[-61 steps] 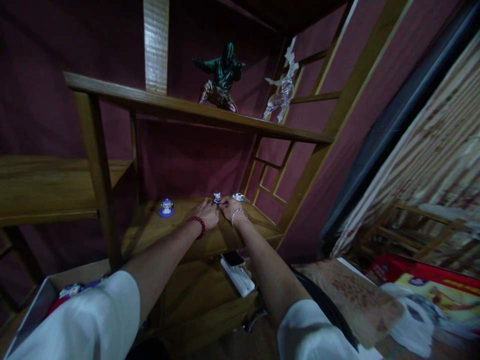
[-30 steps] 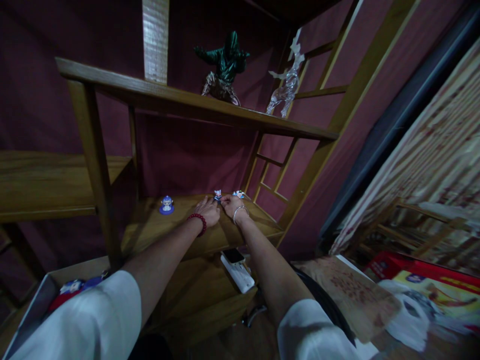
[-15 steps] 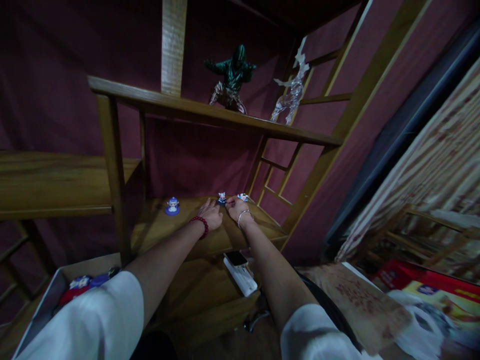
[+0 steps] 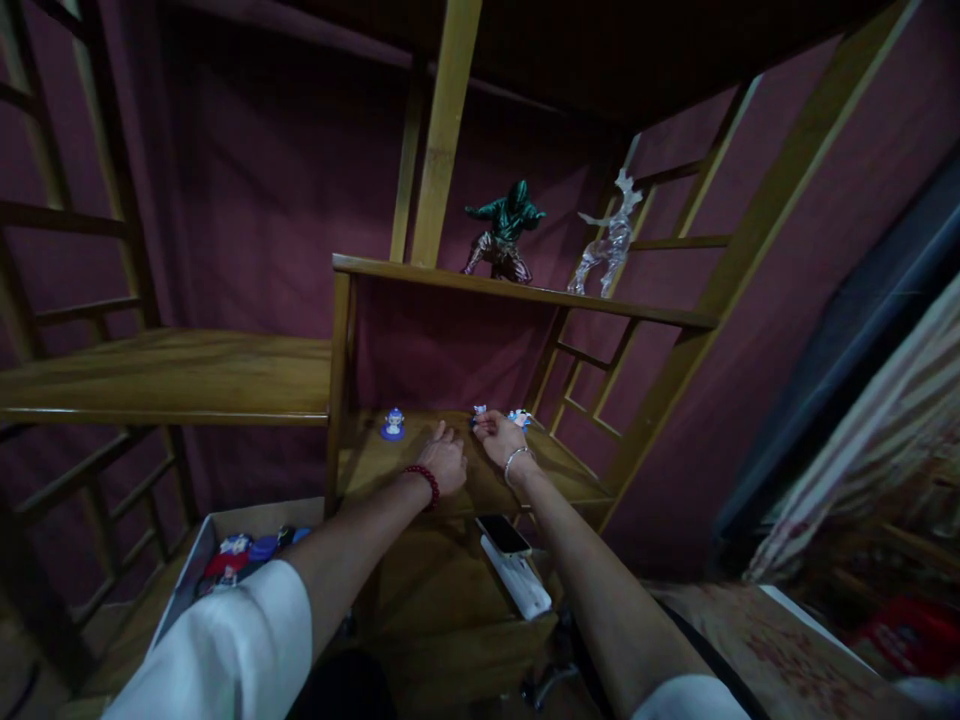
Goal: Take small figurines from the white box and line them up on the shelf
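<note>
My left hand (image 4: pixel 444 460), with a red bead bracelet, rests on the lower wooden shelf (image 4: pixel 367 470), fingers apart and holding nothing. My right hand (image 4: pixel 499 438), with a silver bracelet, has its fingertips closed at a small dark-based figurine (image 4: pixel 480 410), which they partly cover. Just behind and right of that hand is a blue and white figurine (image 4: pixel 520 418). A purple figurine (image 4: pixel 394 424) on a round base stands upright at the shelf's left, beyond my left hand.
On the upper shelf (image 4: pixel 420 274) stand a green figure (image 4: pixel 510 232) and a clear deer (image 4: pixel 609 240). Below lie a phone (image 4: pixel 504 535) and a white box (image 4: pixel 517 580). An open box (image 4: pixel 202 545) of figurines is at lower left.
The view has swung left and up, showing more of the left shelves. My left hand has drawn back slightly from the small figurine. My right hand remains at it and now covers more of it.
</note>
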Tool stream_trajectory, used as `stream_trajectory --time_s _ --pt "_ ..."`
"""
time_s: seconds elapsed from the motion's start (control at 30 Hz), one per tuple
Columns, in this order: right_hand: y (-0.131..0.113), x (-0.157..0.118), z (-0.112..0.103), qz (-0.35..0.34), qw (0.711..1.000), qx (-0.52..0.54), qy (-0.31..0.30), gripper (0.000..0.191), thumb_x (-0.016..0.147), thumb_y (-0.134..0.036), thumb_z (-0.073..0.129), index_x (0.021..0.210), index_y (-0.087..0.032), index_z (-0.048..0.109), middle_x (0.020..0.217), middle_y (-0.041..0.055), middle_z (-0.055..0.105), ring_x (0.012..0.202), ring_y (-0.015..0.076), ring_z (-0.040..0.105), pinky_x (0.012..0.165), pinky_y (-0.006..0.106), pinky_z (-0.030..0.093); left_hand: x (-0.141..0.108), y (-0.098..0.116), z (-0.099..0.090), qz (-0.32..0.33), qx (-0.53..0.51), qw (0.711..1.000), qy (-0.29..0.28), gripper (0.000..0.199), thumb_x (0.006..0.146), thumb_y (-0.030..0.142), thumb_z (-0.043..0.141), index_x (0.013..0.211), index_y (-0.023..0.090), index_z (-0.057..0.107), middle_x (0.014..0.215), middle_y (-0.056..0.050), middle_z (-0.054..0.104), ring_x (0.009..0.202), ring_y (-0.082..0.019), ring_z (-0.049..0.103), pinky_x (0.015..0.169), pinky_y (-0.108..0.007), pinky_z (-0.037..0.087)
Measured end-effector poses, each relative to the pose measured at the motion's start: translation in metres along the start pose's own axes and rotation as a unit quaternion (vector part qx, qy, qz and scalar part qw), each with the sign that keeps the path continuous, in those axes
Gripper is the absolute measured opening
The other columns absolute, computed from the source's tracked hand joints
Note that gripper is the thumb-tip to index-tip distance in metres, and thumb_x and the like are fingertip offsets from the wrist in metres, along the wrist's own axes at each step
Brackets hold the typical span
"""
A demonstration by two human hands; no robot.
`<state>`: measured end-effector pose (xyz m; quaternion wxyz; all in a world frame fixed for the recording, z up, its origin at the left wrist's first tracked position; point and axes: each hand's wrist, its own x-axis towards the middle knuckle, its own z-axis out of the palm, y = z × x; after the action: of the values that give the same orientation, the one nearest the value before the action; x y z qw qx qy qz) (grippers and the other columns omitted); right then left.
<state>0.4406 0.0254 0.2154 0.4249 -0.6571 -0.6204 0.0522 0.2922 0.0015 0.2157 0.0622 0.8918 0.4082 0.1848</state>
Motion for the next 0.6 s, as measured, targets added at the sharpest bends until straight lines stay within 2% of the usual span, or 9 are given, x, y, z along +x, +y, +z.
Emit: stream_trajectory --time_s 0.13,0.23,0.37,0.6 --pt "-0.026 -0.003 0.012 -0.034 0.998 0.022 -0.041 0.012 0.07 -0.011 0.052 0.08 -0.016 0.058 0.076 0.0024 0.063 0.07 0.0107 0.059 0.07 0.023 0.047 -0.022 -0.001 -0.011 0.047 0.028 0.998 0.017 0.038 0.077 0.021 0.031 0.101 0.008 0.057 0.115 -0.016 0.053 0.118 -0.02 0.038 0.109 -0.035 0.008" --pt "-0.042 -0.004 0.026 -0.057 0.995 0.054 -0.061 0.014 0.07 -0.011 0.053 0.081 -0.016 0.058 0.077 0.0016 0.064 0.071 0.0099 0.059 0.07 0.022 0.047 -0.039 -0.006 -0.018 0.05 0.028 0.998 0.03 0.042 0.077 0.02 0.031 0.113 0.01 0.05 0.124 -0.013 0.048 0.123 -0.02 0.031 0.109 -0.039 0.006" --pt "-0.058 -0.004 0.05 -0.043 0.992 0.096 -0.075 0.018 0.068 -0.013 0.058 0.086 -0.017 0.059 0.077 0.0009 0.063 0.072 0.0096 0.059 0.072 0.023 0.047 -0.058 -0.016 -0.025 0.04 0.036 0.998 0.032 0.044 0.078 0.021 0.031 0.118 0.009 0.045 0.131 -0.012 0.04 0.127 -0.021 0.025 0.109 -0.04 0.007" --pt "-0.084 -0.011 0.083 -0.035 0.986 0.145 -0.07 0.035 0.062 -0.015 0.065 0.096 -0.017 0.057 0.087 0.0023 0.063 0.078 0.0097 0.058 0.075 0.024 0.047 -0.081 -0.031 -0.04 -0.032 0.025 0.999 0.022 0.046 0.079 0.021 0.03 0.121 0.009 0.043 0.135 -0.01 0.035 0.129 -0.021 0.018 0.109 -0.035 0.011"
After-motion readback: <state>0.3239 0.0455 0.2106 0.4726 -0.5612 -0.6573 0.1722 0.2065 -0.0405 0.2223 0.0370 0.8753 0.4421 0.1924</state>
